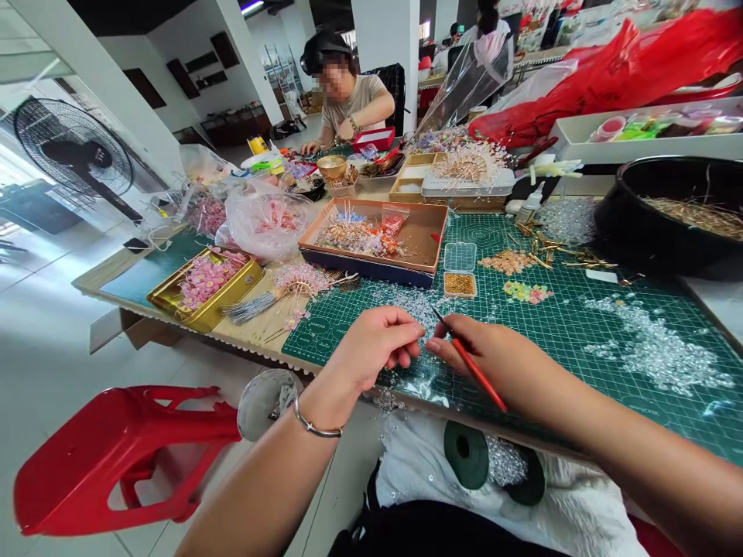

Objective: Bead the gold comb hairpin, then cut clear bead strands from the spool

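My left hand (pixel 386 340) is closed, with thumb and fingertips pressed together above the front of the green cutting mat (pixel 330 329). Whatever is in that pinch is too small or too hidden to make out. Close beside it, my right hand (pixel 487 348) grips a slim red-handled tool with a dark pointed tip (pixel 477 377); the tip slants up and left past my fingers. Clear beads (pixel 406 302) lie scattered on the mat just behind my hands. A small clear box of gold beads (pixel 460 285) stands a little farther back.
A shallow box of beaded pieces (pixel 377 240) stands behind my hands. A gold tin of pink flowers (pixel 206 286) is at left, a heap of clear pieces (pixel 662 344) and a black bowl (pixel 685 209) at right. Across the table sits a person (pixel 354 100). A red stool (pixel 128 456) stands lower left.
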`<act>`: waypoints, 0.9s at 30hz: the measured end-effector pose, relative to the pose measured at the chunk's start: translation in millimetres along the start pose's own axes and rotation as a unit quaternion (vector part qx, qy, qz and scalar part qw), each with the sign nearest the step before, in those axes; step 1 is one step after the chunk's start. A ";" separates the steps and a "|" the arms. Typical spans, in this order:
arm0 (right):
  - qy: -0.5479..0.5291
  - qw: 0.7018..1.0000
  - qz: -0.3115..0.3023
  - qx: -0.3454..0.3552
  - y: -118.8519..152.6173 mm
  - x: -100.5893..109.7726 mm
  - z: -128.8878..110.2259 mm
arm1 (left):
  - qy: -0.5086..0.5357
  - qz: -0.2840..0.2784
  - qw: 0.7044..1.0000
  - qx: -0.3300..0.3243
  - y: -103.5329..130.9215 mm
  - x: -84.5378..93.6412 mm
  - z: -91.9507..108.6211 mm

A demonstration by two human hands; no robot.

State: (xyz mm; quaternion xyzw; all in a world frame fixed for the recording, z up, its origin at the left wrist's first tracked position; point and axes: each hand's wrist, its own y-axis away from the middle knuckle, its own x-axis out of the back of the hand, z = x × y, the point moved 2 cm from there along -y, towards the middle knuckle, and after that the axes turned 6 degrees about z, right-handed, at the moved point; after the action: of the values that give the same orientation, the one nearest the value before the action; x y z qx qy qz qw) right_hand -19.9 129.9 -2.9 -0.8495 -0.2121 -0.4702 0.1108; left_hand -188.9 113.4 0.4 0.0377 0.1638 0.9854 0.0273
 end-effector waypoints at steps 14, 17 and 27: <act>-0.180 0.958 0.215 0.061 50.0 50.9 -23.1 | 0.093 -0.192 0.977 0.023 57.3 4.6 -16.3; -0.214 0.943 0.254 0.009 64.1 68.2 -21.0 | 0.082 -0.172 0.981 0.025 71.5 10.5 -22.9; -0.219 0.901 0.372 -0.051 102.8 91.7 -27.0 | 0.230 -0.028 0.972 -0.043 98.2 25.8 -30.5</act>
State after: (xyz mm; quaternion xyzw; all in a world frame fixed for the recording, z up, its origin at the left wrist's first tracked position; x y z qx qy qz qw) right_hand 50.4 51.9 90.2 -0.9527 0.1245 -0.2067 0.1847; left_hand -221.2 12.6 5.2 -0.1956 0.1237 0.9727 0.0181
